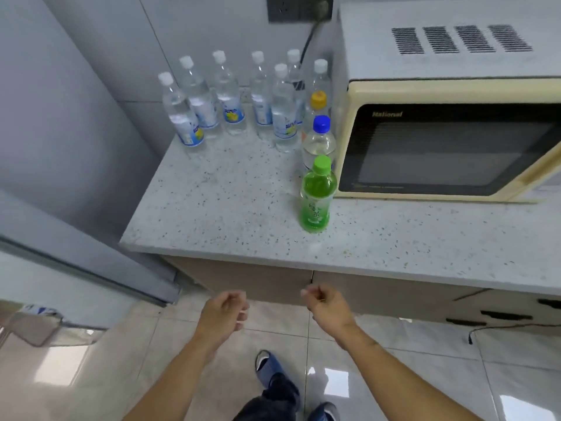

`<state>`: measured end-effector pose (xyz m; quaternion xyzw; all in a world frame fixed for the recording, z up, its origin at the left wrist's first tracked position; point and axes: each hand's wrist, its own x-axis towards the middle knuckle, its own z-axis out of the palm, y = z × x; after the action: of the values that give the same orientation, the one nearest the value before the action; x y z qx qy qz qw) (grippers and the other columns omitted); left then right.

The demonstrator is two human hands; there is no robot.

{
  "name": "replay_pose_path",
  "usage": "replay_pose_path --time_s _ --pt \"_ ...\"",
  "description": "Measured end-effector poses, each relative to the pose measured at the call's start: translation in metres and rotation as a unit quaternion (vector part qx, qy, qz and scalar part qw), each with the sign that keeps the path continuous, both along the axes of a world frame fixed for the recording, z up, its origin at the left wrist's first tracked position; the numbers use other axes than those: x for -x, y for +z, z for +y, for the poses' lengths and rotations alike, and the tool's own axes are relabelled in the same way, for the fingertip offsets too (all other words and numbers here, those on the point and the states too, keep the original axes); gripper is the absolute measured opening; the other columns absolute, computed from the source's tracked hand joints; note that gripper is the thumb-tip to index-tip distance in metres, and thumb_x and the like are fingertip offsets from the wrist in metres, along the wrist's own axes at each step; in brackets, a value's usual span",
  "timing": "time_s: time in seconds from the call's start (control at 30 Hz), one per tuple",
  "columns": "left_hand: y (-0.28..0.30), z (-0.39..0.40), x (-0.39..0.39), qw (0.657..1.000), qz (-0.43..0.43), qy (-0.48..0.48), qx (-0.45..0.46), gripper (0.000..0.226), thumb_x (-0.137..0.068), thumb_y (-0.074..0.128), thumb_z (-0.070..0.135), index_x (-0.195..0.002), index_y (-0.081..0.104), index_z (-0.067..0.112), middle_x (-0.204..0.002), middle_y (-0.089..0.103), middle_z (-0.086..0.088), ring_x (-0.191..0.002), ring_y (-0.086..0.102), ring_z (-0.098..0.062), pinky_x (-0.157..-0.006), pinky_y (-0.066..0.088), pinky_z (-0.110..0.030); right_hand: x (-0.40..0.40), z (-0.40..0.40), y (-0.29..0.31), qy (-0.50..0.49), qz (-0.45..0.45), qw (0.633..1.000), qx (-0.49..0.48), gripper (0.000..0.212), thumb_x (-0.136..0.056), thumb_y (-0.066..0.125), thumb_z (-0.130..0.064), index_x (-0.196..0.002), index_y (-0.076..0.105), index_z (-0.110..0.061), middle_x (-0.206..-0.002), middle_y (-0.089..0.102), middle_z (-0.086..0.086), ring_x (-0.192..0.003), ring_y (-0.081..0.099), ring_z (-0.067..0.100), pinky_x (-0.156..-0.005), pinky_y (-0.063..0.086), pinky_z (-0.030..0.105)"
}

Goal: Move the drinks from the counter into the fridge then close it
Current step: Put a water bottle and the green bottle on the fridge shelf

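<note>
Several clear water bottles with white caps [233, 95] stand at the back of the speckled counter [230, 208]. In a row beside the microwave stand a green tea bottle [317, 196], a blue-capped bottle [320, 141] and a yellow-capped bottle [318, 101]. The grey fridge [60, 147] stands at the left, and its door [76, 287] swings open toward me. Below the counter's front edge hang my left hand [223, 311] and my right hand [326, 303], both empty with loosely curled fingers.
A cream microwave [449, 141] fills the counter's right part. A wall socket with a plugged cord [300, 9] sits behind the bottles. Cabinet fronts [394, 294] lie under the counter, with a black cable at the right. The tiled floor shows my feet.
</note>
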<state>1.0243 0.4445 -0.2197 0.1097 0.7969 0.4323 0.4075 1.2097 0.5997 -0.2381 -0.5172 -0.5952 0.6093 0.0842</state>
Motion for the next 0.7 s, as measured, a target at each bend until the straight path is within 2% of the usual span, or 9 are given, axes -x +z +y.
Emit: replay_pose_path --time_s 0.07,0.17,0.23,0.33,0.4,0.47,0.53,0.63,0.7 --pt "0.012 0.02 0.02 0.999 0.009 0.009 -0.041 0.013 -0.095 0.061 0.032 -0.098 0.069 0.023 -0.082 0.074 0.004 -0.074 0.07 -0.014 -0.061 0.055 -0.024 0.031 0.009 0.022 0.032 0.033 0.998 -0.036 0.014 -0.09 0.068 -0.036 -0.097 0.068 -0.024 -0.081 0.064 -0.01 -0.07 0.059 -0.002 -0.064 0.045 0.009" --pt "0.036 0.053 0.049 0.994 0.039 0.037 -0.093 0.011 -0.096 0.06 0.033 -0.099 0.068 0.026 -0.084 0.074 0.005 -0.075 0.071 -0.013 -0.062 0.056 -0.023 0.077 0.025 0.055 0.073 0.062 0.989 -0.111 0.018 -0.088 0.066 -0.041 -0.099 0.068 -0.026 -0.082 0.065 -0.012 -0.071 0.06 -0.003 -0.065 0.045 0.011" --pt "0.051 0.071 0.067 0.989 0.069 0.049 -0.118 0.009 -0.096 0.06 0.036 -0.098 0.067 0.031 -0.085 0.073 0.008 -0.075 0.071 -0.01 -0.06 0.057 -0.021 0.102 0.039 0.073 0.073 0.075 0.984 -0.145 0.014 -0.088 0.067 -0.04 -0.089 0.066 -0.026 -0.075 0.063 -0.012 -0.067 0.058 0.001 -0.064 0.048 0.017" --pt "0.067 0.088 0.09 0.985 0.087 0.049 -0.144 0.01 -0.096 0.059 0.038 -0.097 0.066 0.032 -0.084 0.073 0.012 -0.076 0.07 -0.005 -0.059 0.056 -0.018 0.116 0.055 0.074 -0.011 0.061 0.982 -0.176 0.04 -0.087 0.069 -0.042 -0.06 0.047 -0.023 -0.052 0.049 -0.014 -0.051 0.047 0.002 -0.055 0.043 0.023" --pt "0.069 0.096 0.099 0.984 0.082 0.048 -0.151 0.01 -0.096 0.059 0.037 -0.098 0.067 0.03 -0.085 0.073 0.009 -0.076 0.071 -0.006 -0.061 0.057 -0.019 0.106 0.058 0.063 -0.11 0.027 0.977 -0.181 0.045 -0.085 0.07 -0.045 -0.059 0.042 -0.022 -0.05 0.046 -0.013 -0.05 0.045 0.004 -0.055 0.041 0.026" --pt "0.066 0.104 0.101 0.984 0.071 0.046 -0.155 0.01 -0.095 0.06 0.035 -0.099 0.067 0.029 -0.085 0.073 0.007 -0.075 0.071 -0.007 -0.061 0.057 -0.019 0.09 0.058 0.05 -0.176 0.001 0.962 -0.207 0.041 -0.081 0.074 -0.046 -0.07 0.043 -0.022 -0.063 0.047 -0.01 -0.062 0.047 0.013 -0.058 0.04 0.028" --pt "0.06 0.112 0.099 0.985 0.063 0.041 -0.154 0.011 -0.095 0.06 0.036 -0.099 0.067 0.029 -0.085 0.073 0.008 -0.075 0.07 -0.007 -0.061 0.056 -0.019 0.08 0.065 0.04 -0.209 0.016 0.948 -0.238 0.041 -0.076 0.08 -0.043 -0.088 0.046 -0.024 -0.082 0.048 -0.006 -0.076 0.049 0.018 -0.065 0.042 0.025" --pt "0.054 0.125 0.094 0.987 0.053 0.042 -0.147 0.011 -0.094 0.061 0.037 -0.097 0.067 0.029 -0.086 0.073 0.007 -0.076 0.071 -0.009 -0.062 0.057 -0.02 0.086 0.084 0.045 -0.207 0.056 0.941 -0.262 0.065 -0.067 0.087 -0.046 -0.115 0.047 -0.026 -0.107 0.049 -0.008 -0.096 0.051 0.01 -0.08 0.045 0.02" --pt "0.052 0.132 0.091 0.988 0.049 0.043 -0.141 0.01 -0.095 0.06 0.036 -0.097 0.067 0.029 -0.088 0.073 0.007 -0.075 0.07 -0.007 -0.061 0.056 -0.018 0.098 0.095 0.053 -0.192 0.084 0.94 -0.268 0.064 -0.063 0.089 -0.047 -0.112 0.048 -0.038 -0.109 0.055 -0.009 -0.1 0.056 0.009 -0.084 0.048 0.021"
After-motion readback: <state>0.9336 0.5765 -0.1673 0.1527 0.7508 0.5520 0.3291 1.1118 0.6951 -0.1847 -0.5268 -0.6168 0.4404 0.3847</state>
